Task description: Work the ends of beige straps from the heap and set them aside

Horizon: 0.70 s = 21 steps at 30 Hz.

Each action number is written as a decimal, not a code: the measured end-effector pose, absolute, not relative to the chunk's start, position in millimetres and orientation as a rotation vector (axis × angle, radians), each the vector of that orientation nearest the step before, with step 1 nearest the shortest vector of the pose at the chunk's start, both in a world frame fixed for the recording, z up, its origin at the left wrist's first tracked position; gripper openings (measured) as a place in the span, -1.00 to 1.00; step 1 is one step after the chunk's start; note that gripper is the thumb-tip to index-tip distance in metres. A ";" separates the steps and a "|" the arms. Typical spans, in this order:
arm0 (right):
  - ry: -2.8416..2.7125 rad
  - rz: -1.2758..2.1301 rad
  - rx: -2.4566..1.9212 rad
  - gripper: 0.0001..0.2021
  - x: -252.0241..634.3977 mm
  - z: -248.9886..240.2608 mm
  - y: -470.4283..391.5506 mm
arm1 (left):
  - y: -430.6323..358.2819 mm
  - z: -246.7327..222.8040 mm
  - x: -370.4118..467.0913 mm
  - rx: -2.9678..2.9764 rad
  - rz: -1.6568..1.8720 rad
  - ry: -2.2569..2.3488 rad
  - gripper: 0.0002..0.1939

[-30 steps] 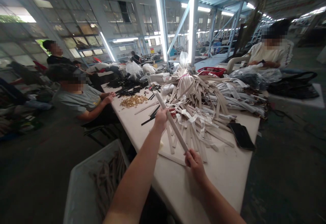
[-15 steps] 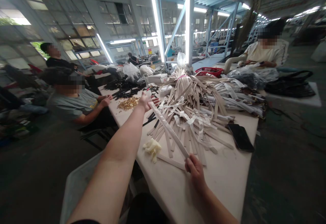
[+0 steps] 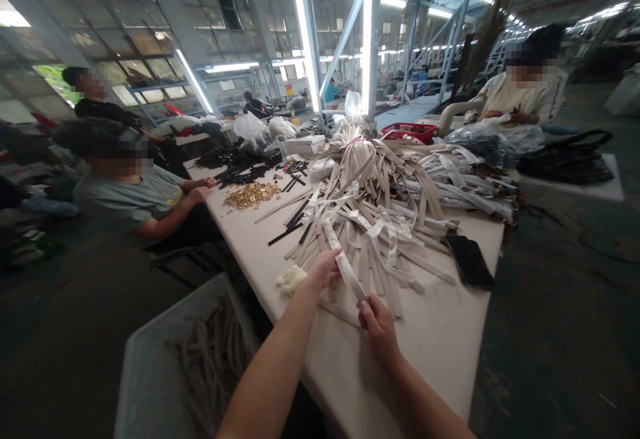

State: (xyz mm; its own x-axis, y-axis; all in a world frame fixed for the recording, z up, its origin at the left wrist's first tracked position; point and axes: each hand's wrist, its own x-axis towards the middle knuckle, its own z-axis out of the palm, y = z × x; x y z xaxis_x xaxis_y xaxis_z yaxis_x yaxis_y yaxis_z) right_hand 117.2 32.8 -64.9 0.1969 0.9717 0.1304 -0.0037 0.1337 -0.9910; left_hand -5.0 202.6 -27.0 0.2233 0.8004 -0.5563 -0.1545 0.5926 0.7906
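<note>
Beige, flat and narrow, with a shiny white face turned up, a long strip (image 3: 351, 278) slants across the lower middle of the frame between the person's two bare hands. Half a second ago the left hand (image 3: 325, 270) was spread open out by the strip's far end; now it has drawn back and rests about midway along, so that the strip is held at two places rather than one, its far end reaching over the loose strips.

The left hand's fingers are bent in narrow around the strip, thumb side uppermost, though how firmly they press I cannot tell. Its forearm rises steeply from the bottom edge. The right hand (image 3: 377, 318) comes up from the lower right, knuckles outward, thumb and fingers closed tight on the near end. Both work just above the pale, smooth-topped desk (image 3: 440, 339).

Just beyond, at the middle of the frame, fans a big bundle of beige strips (image 3: 363, 159). A crumpled, cream-coloured soft piece (image 3: 291, 280) lies near the left wrist, gold metal pieces (image 3: 253, 195) are heaped farther left, and a flat black phone (image 3: 470, 262) sits by the desk's right edge. At lower left stands a whitish plastic bin (image 3: 131, 359) with more strips inside.
</note>
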 end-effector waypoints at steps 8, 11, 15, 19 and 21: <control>-1.128 1.128 -1.131 -0.59 115.6 -61.4 38.8 | 136.1 -22.1 12.4 0.736 0.849 0.881 -0.64; -1.221 1.260 -1.022 -0.55 114.1 -57.8 35.2 | 134.5 -11.0 11.7 0.653 1.085 0.867 -0.65; -1.196 1.300 -1.000 -0.53 109.9 -59.1 34.4 | 124.0 -9.2 16.7 0.660 1.101 0.892 -0.65; -1.112 1.314 -0.963 -0.50 109.0 -62.6 39.1 | 104.3 -15.6 26.6 0.717 0.991 0.934 -0.60; -1.055 1.331 -0.968 -0.50 111.1 -60.3 39.6 | 101.6 -11.5 27.9 0.747 0.961 0.928 -0.61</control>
State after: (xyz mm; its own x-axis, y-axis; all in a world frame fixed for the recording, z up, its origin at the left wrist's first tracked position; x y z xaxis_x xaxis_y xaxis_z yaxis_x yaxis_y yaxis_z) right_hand 111.1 39.6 -60.3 -0.0376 0.9986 0.0369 -0.2633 0.0257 -0.9644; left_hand 27.9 101.6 -11.5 0.2685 0.9116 -0.3114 -0.3434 0.3926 0.8532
